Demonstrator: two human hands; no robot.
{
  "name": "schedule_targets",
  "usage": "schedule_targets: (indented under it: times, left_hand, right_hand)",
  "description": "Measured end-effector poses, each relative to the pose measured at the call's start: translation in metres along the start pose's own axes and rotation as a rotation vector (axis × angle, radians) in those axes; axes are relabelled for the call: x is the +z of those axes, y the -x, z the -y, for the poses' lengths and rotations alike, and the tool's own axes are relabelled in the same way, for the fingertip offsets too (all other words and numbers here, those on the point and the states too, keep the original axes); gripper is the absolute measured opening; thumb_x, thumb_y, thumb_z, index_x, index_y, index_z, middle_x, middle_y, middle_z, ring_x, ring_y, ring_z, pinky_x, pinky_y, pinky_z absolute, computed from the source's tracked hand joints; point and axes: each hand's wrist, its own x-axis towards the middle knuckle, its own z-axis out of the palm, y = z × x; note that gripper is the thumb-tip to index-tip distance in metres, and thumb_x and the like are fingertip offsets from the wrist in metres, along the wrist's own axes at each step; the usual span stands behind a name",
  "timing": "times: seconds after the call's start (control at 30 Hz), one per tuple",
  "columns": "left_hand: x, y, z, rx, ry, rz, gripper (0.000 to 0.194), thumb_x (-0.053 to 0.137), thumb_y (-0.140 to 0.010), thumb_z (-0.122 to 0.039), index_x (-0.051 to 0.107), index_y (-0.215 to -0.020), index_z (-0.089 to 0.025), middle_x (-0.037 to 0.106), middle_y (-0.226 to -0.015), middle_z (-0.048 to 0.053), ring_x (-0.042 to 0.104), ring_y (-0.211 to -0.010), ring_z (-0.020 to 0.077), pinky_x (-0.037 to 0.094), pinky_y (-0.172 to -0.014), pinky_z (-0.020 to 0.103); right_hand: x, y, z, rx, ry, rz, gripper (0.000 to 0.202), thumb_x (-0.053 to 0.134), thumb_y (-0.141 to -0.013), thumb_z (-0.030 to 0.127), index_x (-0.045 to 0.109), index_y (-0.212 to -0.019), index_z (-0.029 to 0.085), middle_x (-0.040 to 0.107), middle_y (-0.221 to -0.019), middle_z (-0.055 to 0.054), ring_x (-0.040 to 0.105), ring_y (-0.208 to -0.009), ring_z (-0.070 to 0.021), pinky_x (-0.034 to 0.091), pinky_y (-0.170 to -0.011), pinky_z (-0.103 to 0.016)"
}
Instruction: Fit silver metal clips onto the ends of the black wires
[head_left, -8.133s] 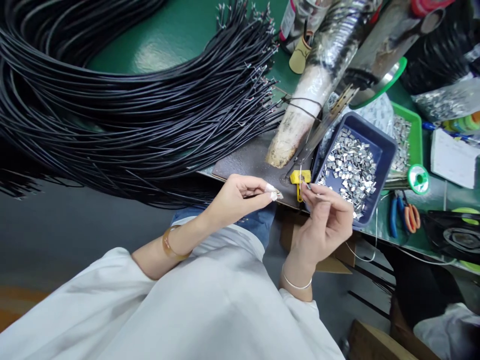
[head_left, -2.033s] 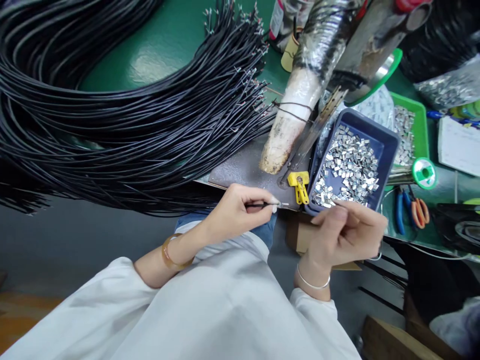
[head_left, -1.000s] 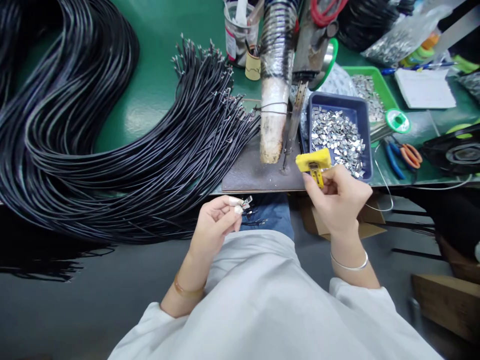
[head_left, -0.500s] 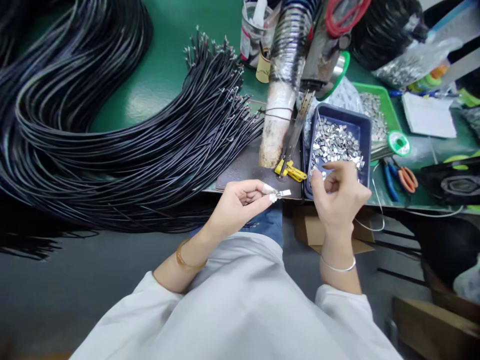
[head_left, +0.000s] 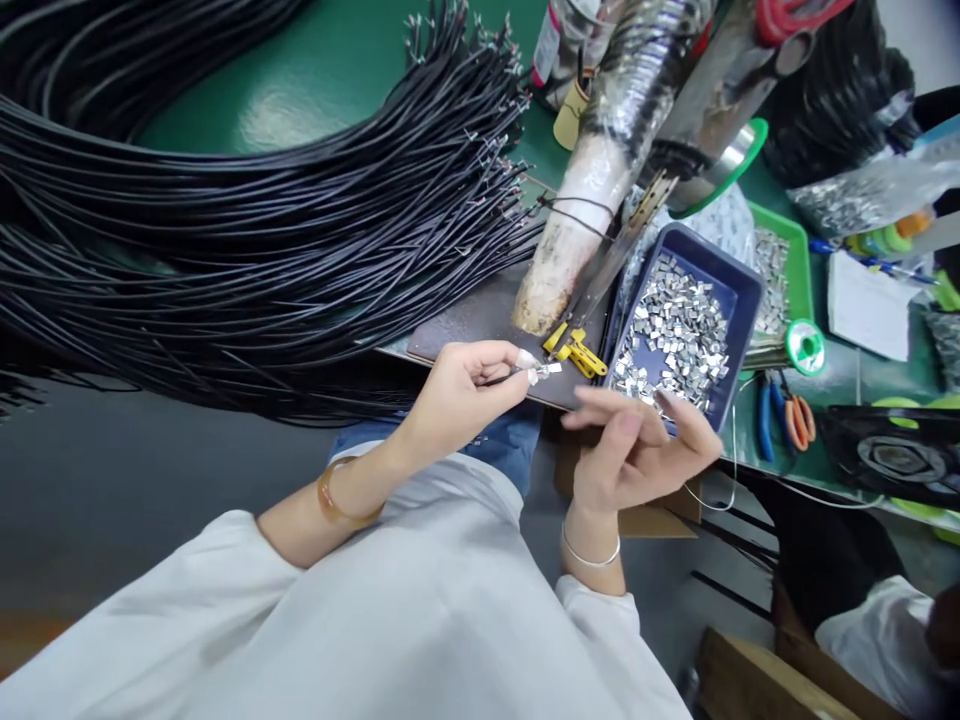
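My left hand (head_left: 469, 395) is closed, pinching a small shiny metal tab (head_left: 553, 369) that sticks out past its white-wrapped fingertips; a bit of thin black cable seems to run under the fingers. My right hand (head_left: 637, 450) is held with its fingers apart at the front edge of a blue tray (head_left: 742, 310), and I see nothing in it. Loose metal tabs (head_left: 679, 320) lie scattered in that tray. Just beyond the left fingertips, yellow clips (head_left: 579, 355) sit at the end of a metal arm (head_left: 626, 250).
A thick bundle of black cables (head_left: 262, 260) covers the left of the green table (head_left: 300, 105). A wrapped hose (head_left: 574, 220) slants down beside the arm. To the right are a green tray (head_left: 799, 260), a solder spool (head_left: 806, 347), pliers (head_left: 766, 415) and paper (head_left: 866, 305).
My right hand has come down and left from over the blue tray, its fingers spreading from a loose curl. The left hand keeps its pinch on the tab. The view has shifted and turned.
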Motion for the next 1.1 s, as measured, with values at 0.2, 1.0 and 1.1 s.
schedule_targets:
  times: [0.2, 1.0, 1.1]
  left_hand:
    - [0.004, -0.001, 0.0, 0.103, -0.078, -0.049, 0.011, 0.064, -0.08, -0.02, 0.069, -0.073, -0.013, 0.033, -0.054, -0.006, 0.026, -0.05, 0.0054, 0.02, -0.047, 0.021]
    - [0.0, 0.0, -0.002, 0.214, -0.209, -0.084, 0.01, 0.064, -0.079, -0.014, 0.072, -0.073, -0.012, 0.035, -0.052, -0.007, 0.025, -0.049, 0.004, 0.02, -0.042, 0.018]
    - [0.0, 0.001, -0.002, 0.156, -0.177, -0.045, 0.011, 0.064, -0.081, -0.018, 0.073, -0.076, -0.012, 0.041, -0.053, -0.005, 0.029, -0.05, 0.0052, 0.023, -0.044, 0.019]
  right_hand:
    - [0.007, -0.003, -0.001, 0.116, 0.029, 0.14, 0.015, 0.067, -0.088, 0.011, 0.062, -0.098, 0.022, 0.077, -0.099, -0.001, 0.077, -0.093, -0.0171, 0.067, -0.084, -0.036]
    - [0.01, -0.009, 0.004, 0.01, 0.089, 0.25, 0.02, 0.07, -0.083, 0.006, 0.063, -0.093, 0.021, 0.076, -0.107, -0.004, 0.075, -0.094, -0.0156, 0.065, -0.084, -0.032]
    - [0.008, -0.011, 0.005, 0.056, 0.082, 0.209, 0.017, 0.07, -0.084, 0.009, 0.065, -0.093, 0.022, 0.076, -0.099, -0.002, 0.075, -0.091, -0.0156, 0.065, -0.082, -0.033]
